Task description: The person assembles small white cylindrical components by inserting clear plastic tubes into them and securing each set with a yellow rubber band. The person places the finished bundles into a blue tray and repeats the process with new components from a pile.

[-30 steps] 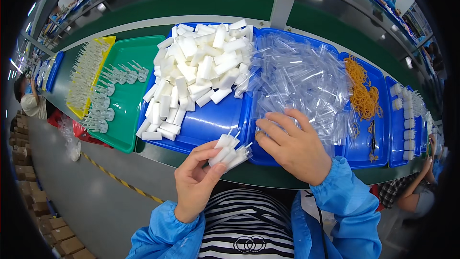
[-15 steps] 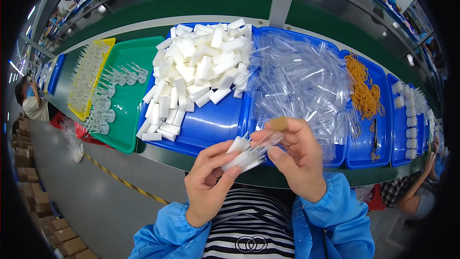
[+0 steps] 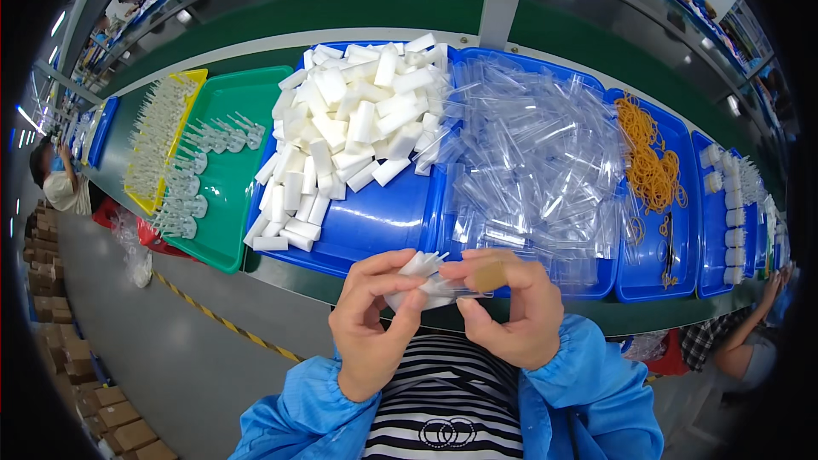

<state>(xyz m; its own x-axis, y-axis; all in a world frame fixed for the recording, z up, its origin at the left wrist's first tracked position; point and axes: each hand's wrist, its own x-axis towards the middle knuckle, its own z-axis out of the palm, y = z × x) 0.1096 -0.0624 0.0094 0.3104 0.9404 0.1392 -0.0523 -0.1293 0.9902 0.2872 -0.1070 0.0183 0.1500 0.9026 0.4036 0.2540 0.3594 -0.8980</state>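
Observation:
My left hand [image 3: 372, 319] is closed around a small bundle of white foam blocks and thin clear stems [image 3: 423, 283], held over the near edge of the workbench. My right hand [image 3: 517, 307], a tan bandage [image 3: 490, 277] around one finger, meets it from the right. Its thumb and fingers pinch a clear plastic sleeve [image 3: 477, 293] at the bundle's right end. Fingers hide much of the bundle. Beyond my hands lie a blue tray [image 3: 388, 221] heaped with white foam blocks [image 3: 341, 123] and another holding clear plastic sleeves [image 3: 537, 153].
On the left, a green tray [image 3: 230, 204] and a yellow tray [image 3: 194, 81] hold clear stemmed parts. To the right, a blue tray [image 3: 643, 264] contains orange rubber bands [image 3: 652, 162] and scissors [image 3: 668, 247]. Farther right stands a blue tray of white-based parts [image 3: 734, 217]. Other people sit along the line.
My right hand has lowered and drawn toward my left, bringing its fingers onto the end of the bundle. The bundle is now more hidden. Trays and their contents look unchanged.

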